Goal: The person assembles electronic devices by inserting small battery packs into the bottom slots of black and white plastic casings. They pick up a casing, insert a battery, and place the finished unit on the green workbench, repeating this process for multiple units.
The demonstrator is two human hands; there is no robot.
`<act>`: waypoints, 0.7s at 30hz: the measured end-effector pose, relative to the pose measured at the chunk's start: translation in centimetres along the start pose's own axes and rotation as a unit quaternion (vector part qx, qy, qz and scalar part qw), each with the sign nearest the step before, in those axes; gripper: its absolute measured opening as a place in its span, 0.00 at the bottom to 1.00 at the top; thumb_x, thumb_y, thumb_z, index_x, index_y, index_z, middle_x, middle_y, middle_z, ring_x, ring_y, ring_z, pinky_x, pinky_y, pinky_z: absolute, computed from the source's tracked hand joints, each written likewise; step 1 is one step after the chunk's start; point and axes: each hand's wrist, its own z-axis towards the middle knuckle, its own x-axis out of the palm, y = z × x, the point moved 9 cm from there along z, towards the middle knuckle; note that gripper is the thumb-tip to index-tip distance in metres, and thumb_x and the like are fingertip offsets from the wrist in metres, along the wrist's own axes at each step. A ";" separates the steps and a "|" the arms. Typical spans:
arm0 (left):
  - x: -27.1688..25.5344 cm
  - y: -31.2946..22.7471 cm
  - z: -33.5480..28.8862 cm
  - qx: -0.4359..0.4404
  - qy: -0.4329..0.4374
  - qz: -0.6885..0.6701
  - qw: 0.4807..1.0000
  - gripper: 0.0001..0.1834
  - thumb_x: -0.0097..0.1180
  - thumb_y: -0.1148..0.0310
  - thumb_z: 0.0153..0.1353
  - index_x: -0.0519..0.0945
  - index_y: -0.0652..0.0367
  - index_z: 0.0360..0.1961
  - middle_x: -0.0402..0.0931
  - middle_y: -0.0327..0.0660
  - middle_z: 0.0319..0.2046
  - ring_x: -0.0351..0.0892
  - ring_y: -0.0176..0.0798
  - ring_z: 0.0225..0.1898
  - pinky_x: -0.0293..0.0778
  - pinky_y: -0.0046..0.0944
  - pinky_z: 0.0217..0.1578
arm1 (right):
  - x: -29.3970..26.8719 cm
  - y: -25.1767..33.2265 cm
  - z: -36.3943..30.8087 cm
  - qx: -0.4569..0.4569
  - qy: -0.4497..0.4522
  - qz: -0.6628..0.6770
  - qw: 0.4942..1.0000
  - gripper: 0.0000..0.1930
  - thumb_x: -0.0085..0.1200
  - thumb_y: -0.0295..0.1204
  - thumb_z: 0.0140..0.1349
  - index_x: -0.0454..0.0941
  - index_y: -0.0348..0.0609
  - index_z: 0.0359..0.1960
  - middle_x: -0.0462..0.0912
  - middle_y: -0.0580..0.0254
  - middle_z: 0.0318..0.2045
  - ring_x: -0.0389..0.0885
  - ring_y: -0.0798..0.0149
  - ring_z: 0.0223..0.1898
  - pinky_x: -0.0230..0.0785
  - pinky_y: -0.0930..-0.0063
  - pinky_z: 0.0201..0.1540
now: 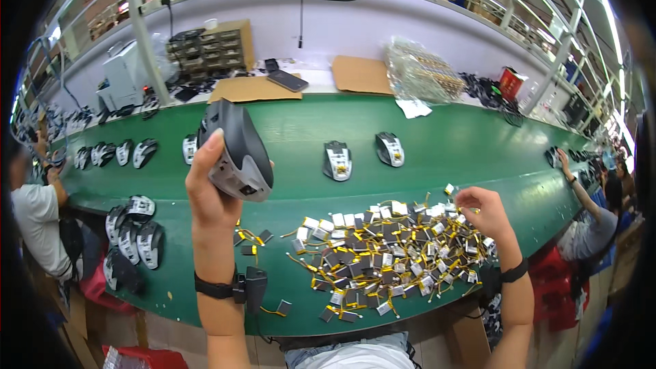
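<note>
Left grip (213, 188) is being held raised, fingers curling closed; right grip (482, 210) is pinching downward, wrist bent.

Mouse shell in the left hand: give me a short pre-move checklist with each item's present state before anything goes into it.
1. Left hand has a firm hold on the grey mouse shell: ok, fingers wrap it, lifted off the belt.
2. Shell's open underside turned toward the person: cannot tell, only part of the lower end shows.
3. Right hand has one small battery cell pinched: ok, at the fingertips above the pile.
4. Cell's yellow wires free of the battery pile: cannot tell.
5. Green belt between the two hands free of stray parts: not ok, loose cells lie by the left wrist.
</note>
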 end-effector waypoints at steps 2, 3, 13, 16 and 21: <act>1.5 2.8 -0.2 -0.052 0.025 -0.005 0.998 0.25 0.52 0.56 0.62 0.72 0.66 0.53 0.80 0.50 0.39 0.84 0.43 0.32 0.84 0.45 0.35 | 0.0 2.8 -0.8 -0.004 -0.035 0.037 0.999 0.11 0.53 0.12 0.53 0.79 0.31 0.39 0.84 0.58 0.35 0.84 0.67 0.39 0.78 0.74 0.46; 1.9 4.3 -0.4 -0.069 0.034 0.020 0.997 0.26 0.54 0.56 0.60 0.72 0.65 0.53 0.80 0.49 0.38 0.84 0.44 0.32 0.84 0.46 0.36 | 0.4 4.4 -0.9 -0.008 -0.050 0.076 0.996 0.11 0.54 0.13 0.53 0.79 0.31 0.39 0.84 0.58 0.35 0.84 0.67 0.39 0.78 0.74 0.46; 9.5 13.6 -5.3 -0.321 0.194 -0.053 0.925 0.37 0.59 0.52 0.53 0.68 0.69 0.58 0.72 0.59 0.56 0.77 0.49 0.54 0.74 0.44 0.56 | 7.0 15.6 0.7 -0.168 -0.006 0.300 0.939 0.08 0.55 0.13 0.52 0.78 0.30 0.35 0.82 0.58 0.32 0.80 0.70 0.35 0.73 0.77 0.42; 9.7 11.8 -4.5 -0.256 0.176 -0.083 0.947 0.37 0.58 0.52 0.54 0.68 0.70 0.58 0.71 0.59 0.57 0.76 0.50 0.55 0.72 0.45 0.59 | 9.0 15.9 2.3 -0.079 -0.004 0.398 0.914 0.10 0.59 0.15 0.53 0.76 0.32 0.38 0.80 0.63 0.30 0.79 0.74 0.34 0.73 0.78 0.40; 8.0 10.2 -3.8 -0.203 0.167 -0.096 0.960 0.32 0.57 0.55 0.58 0.69 0.70 0.56 0.75 0.55 0.52 0.80 0.41 0.47 0.81 0.39 0.44 | 8.8 16.8 3.3 -0.106 -0.115 0.275 0.949 0.10 0.62 0.17 0.54 0.77 0.35 0.37 0.78 0.68 0.29 0.74 0.79 0.30 0.68 0.84 0.32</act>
